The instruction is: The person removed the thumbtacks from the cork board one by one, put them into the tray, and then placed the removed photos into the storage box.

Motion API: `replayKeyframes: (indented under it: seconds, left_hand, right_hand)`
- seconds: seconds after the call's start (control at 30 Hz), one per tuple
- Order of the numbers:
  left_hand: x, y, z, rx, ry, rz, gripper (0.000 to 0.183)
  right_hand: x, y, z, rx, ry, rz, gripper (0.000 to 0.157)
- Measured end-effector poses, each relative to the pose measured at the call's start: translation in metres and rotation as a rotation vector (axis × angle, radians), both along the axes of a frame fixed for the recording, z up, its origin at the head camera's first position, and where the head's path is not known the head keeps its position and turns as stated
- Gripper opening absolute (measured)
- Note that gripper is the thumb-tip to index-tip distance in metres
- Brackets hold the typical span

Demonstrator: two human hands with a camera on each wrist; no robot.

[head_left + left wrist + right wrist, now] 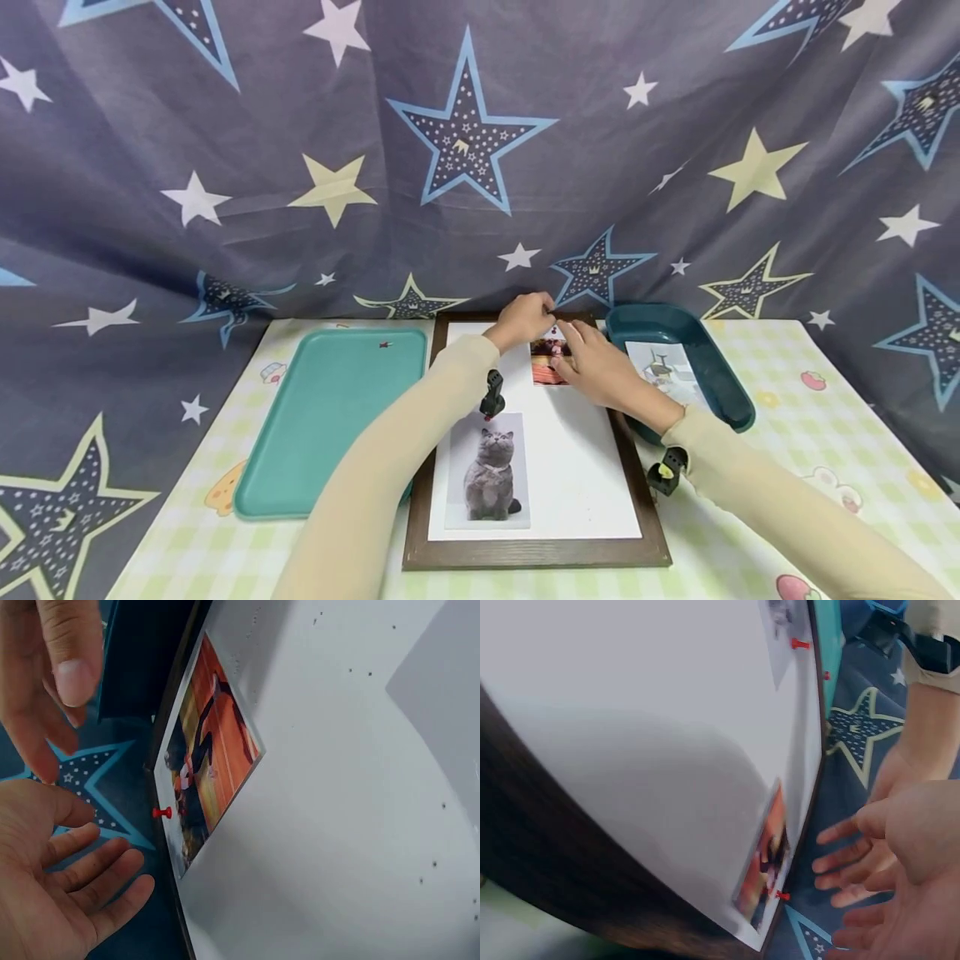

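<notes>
Cream sleeves (367, 483), lower frame. Left hand (525, 318) and right hand (603, 368), centre: fingers of both apart. Colourful print (547, 372), red pushpin (161, 813) at its margin, beside both, near top of framed board (585, 475). Cat print (489, 475), lower centre. Green tray (307, 408), left; dark bin (716, 375), right.

Curtained-off tabletop spot, room type unclear: star-print fabric (465, 237) hangs behind and on both sides of a checked, cartoon-print tablecloth (787, 442).
</notes>
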State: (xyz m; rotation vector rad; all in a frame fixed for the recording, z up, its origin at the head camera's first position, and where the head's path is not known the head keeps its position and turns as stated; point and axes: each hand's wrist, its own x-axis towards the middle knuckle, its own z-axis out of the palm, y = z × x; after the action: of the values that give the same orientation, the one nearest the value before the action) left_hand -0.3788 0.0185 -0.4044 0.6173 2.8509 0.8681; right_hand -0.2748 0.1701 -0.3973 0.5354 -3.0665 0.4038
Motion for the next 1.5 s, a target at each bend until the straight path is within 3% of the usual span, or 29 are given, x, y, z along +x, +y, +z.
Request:
replayKeyframes:
  seconds: [0.23,0.53,0.83,1.2,1.5]
  left_hand:
    - [-0.001,0.005,-0.008,-0.043,0.043,-0.032,0.032]
    - [-0.004,0.009,-0.012,-0.071,0.039,-0.051,0.029]
    - [-0.009,0.014,-0.019,-0.082,0.047,-0.040,0.027]
    - [-0.018,0.016,-0.024,-0.044,0.023,-0.002,0.028]
    - [-0.024,0.018,-0.026,0.025,-0.003,-0.015,0.025]
  right_hand:
    - [-0.002,-0.001,-0.013,0.129,-0.064,0.067,0.063]
    - [-0.007,-0.001,-0.022,0.170,-0.122,0.167,0.058]
    - [-0.010,-0.003,-0.030,0.220,-0.160,0.173,0.056]
    - [-0.014,-0.007,-0.024,0.270,-0.057,0.214,0.047]
    - [-0.016,-0.004,-0.030,0.263,-0.090,0.169,0.051]
